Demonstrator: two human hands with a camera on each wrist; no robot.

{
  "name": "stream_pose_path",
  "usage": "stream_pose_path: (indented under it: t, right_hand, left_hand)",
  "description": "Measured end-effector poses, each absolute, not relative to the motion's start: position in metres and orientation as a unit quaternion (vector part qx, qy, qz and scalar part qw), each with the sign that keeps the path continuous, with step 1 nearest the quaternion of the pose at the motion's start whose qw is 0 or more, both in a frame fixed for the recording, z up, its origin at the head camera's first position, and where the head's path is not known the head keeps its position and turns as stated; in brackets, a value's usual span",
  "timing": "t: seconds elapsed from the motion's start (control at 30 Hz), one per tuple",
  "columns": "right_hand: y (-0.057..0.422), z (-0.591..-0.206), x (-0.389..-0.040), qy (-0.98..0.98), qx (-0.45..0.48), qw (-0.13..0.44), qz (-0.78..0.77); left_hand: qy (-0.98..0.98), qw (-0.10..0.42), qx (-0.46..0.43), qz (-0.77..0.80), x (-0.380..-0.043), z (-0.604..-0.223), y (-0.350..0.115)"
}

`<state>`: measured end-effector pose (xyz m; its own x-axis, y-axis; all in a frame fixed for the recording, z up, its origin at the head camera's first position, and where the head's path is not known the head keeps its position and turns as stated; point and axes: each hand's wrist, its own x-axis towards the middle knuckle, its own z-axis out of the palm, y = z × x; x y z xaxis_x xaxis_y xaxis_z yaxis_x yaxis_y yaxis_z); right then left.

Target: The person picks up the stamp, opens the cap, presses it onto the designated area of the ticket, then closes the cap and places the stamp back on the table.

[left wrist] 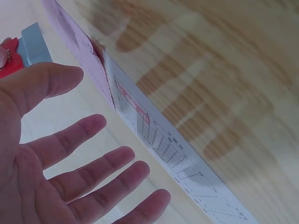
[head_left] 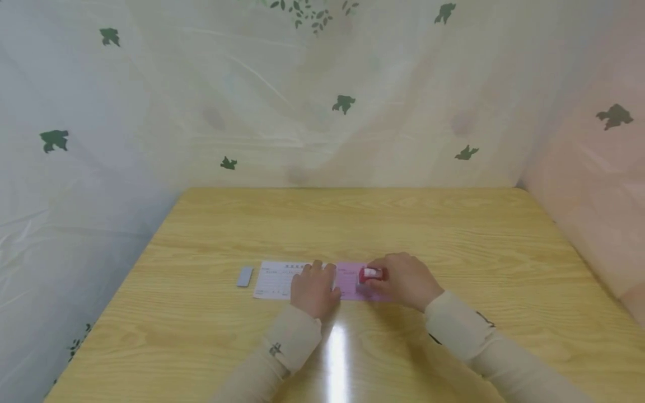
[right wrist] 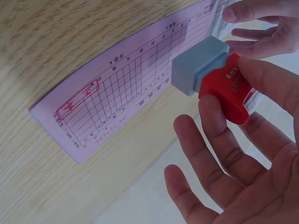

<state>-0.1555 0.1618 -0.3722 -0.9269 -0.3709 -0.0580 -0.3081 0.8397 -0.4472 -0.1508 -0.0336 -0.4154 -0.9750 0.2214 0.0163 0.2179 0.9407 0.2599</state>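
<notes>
My right hand [head_left: 407,278] pinches a red stamp [right wrist: 224,91] with a grey-blue base between thumb and fingers. The base faces the pink form [right wrist: 126,88], and a gap shows between them in the right wrist view. A red boxed imprint [right wrist: 77,100] marks one end of that form. Over the inner part of the white form [head_left: 274,280] lies my left hand [head_left: 314,288], its fingers spread and fairly straight. The left wrist view shows a red imprint [left wrist: 134,106] on the white form [left wrist: 173,163], close to where it meets the pink one.
A small flat grey rectangular piece [head_left: 244,276] lies just left of the white form. The forms rest on a wood-grain table [head_left: 353,224]. Pale curtains [head_left: 282,112] with green bird shapes hang behind the table and at both sides.
</notes>
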Motion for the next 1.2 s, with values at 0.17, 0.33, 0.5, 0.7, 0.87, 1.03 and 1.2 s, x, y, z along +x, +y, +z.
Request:
stream_pose_path:
  t: [0.17, 0.33, 0.5, 0.7, 0.87, 1.03, 1.2]
  right_hand:
    - [0.166, -0.373, -0.155, 0.957, -0.171, 0.074, -0.222]
    - [0.169, -0.374, -0.155, 0.957, -0.172, 0.075, -0.222]
    - [0.172, -0.375, -0.155, 0.957, -0.176, 0.068, -0.220]
    - [0.175, -0.373, -0.154, 0.958, -0.174, 0.072, -0.217]
    - [0.177, -0.371, -0.153, 0.959, -0.173, 0.068, -0.215]
    - [0.181, -0.370, -0.152, 0.960, -0.164, 0.073, -0.216]
    - [0.185, -0.370, -0.153, 0.960, -0.160, 0.079, -0.215]
  left_hand:
    - [0.985, 0.013, 0.117, 0.124, -0.151, -0.414, -0.030]
    - [0.985, 0.017, 0.117, 0.123, -0.151, -0.413, -0.025]
    - [0.985, 0.016, 0.121, 0.120, -0.150, -0.413, -0.021]
    - [0.986, 0.012, 0.125, 0.113, -0.151, -0.415, -0.018]
    - [0.984, 0.011, 0.125, 0.124, -0.150, -0.415, -0.014]
    - [0.983, 0.013, 0.127, 0.130, -0.149, -0.411, -0.010]
    - [0.983, 0.017, 0.129, 0.133, -0.149, -0.410, -0.007]
